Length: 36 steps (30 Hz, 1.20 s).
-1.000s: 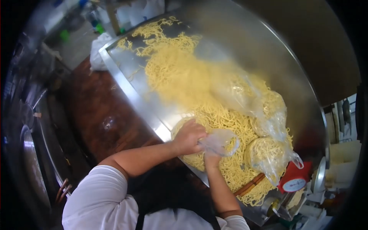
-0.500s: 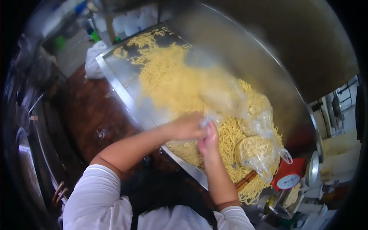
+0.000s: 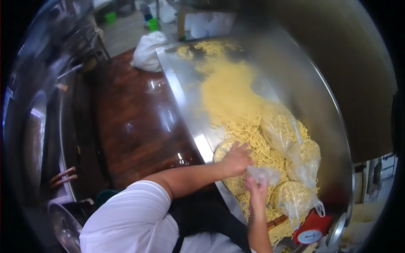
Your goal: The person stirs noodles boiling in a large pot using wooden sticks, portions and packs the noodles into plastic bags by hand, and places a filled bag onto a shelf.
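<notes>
My left hand (image 3: pixel 237 161) lies spread on a clear plastic bag of yellow noodles (image 3: pixel 223 148) near the front edge of the metal table. Just to its right, my right hand (image 3: pixel 258 190) is closed on the gathered top of the plastic bag (image 3: pixel 263 173), which sticks out above the fingers. Loose noodles (image 3: pixel 268 145) lie heaped beside and beyond both hands. More filled bags sit to the right, among them a knotted noodle bag (image 3: pixel 293 196). Steam blurs the far part of the heap.
A red dial scale (image 3: pixel 311 230) stands at the lower right, near brown wooden sticks (image 3: pixel 277 222). The metal table's raised edge (image 3: pixel 181 99) runs along the left. A white sack (image 3: pixel 148 51) stands on the wet brown floor (image 3: pixel 135 126). A metal pan (image 3: pixel 63 223) is at lower left.
My view has swung left, so the table sits further right. My hands, together at the bag's top before, have parted slightly; the left now rests spread on the bag's side.
</notes>
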Each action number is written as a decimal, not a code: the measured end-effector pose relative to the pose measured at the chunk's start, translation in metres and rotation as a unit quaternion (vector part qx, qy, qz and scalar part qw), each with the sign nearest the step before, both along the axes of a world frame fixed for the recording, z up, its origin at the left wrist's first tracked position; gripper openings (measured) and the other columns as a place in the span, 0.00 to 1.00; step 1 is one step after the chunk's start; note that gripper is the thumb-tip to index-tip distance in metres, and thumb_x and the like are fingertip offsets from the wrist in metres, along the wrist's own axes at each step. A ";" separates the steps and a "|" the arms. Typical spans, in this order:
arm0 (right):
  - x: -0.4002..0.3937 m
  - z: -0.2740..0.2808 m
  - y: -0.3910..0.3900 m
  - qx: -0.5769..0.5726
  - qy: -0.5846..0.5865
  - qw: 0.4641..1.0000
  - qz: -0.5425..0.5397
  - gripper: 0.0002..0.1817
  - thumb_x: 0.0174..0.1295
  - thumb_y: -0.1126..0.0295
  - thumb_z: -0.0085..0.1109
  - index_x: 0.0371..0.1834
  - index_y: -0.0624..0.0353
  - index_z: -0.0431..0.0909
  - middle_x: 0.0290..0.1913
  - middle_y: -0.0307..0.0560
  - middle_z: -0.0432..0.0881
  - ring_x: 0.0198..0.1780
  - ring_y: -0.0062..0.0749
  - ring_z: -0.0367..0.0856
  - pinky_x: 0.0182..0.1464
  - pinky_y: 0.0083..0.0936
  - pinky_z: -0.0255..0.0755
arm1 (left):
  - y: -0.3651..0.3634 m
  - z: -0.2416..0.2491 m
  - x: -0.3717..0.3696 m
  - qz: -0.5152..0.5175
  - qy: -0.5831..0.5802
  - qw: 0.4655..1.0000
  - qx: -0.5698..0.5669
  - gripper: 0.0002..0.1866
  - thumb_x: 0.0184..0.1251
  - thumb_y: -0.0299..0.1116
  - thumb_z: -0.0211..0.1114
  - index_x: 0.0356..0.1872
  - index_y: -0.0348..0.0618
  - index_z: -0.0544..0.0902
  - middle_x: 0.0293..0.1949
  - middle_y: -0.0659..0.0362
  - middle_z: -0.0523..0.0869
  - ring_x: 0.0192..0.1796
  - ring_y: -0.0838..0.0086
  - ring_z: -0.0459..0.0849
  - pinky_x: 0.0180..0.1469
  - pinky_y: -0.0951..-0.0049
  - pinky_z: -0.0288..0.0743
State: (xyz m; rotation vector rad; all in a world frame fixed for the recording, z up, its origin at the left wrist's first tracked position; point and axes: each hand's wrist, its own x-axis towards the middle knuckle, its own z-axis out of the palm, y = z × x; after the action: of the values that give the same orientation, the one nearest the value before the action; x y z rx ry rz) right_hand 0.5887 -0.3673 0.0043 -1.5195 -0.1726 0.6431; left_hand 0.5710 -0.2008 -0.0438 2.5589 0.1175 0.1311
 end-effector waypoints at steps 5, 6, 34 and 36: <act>0.000 -0.012 -0.011 -0.132 -0.296 0.907 0.269 0.22 0.59 0.71 0.65 0.56 0.63 0.73 0.43 0.48 0.86 0.42 0.26 0.82 0.41 0.20 0.74 | -0.008 -0.016 0.010 0.005 0.010 1.000 0.025 0.19 0.56 0.35 0.64 0.52 0.49 0.83 0.68 0.53 0.70 0.74 0.53 0.58 0.73 0.40 0.43; 0.004 0.001 0.005 -0.135 -0.296 0.908 0.264 0.22 0.59 0.71 0.65 0.56 0.63 0.73 0.43 0.48 0.86 0.42 0.26 0.82 0.41 0.20 0.74 | -0.010 -0.015 0.008 0.000 0.008 1.000 0.024 0.19 0.56 0.35 0.64 0.52 0.49 0.83 0.68 0.53 0.70 0.74 0.53 0.58 0.73 0.40 0.43; 0.037 -0.002 0.004 -0.327 -0.457 0.792 0.237 0.20 0.66 0.57 0.56 0.50 0.63 0.74 0.40 0.52 0.82 0.31 0.43 0.78 0.35 0.34 0.73 | -0.003 -0.007 -0.001 -0.033 0.019 0.999 0.037 0.27 0.54 0.40 0.66 0.57 0.44 0.78 0.70 0.51 0.65 0.75 0.50 0.53 0.73 0.40 0.41; 0.045 -0.028 -0.006 -0.360 -0.338 0.824 0.278 0.17 0.66 0.56 0.57 0.44 0.61 0.75 0.30 0.44 0.81 0.26 0.35 0.76 0.29 0.31 0.71 | -0.004 -0.007 -0.007 0.045 -0.144 0.988 0.024 0.18 0.55 0.39 0.66 0.46 0.42 0.84 0.57 0.48 0.78 0.66 0.52 0.71 0.67 0.48 0.62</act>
State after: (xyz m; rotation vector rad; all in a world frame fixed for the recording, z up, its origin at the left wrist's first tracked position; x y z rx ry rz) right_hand 0.6335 -0.3733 -0.0232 -2.4349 -1.0483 0.6197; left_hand 0.5641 -0.2044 -0.0503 2.5515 0.1203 0.5410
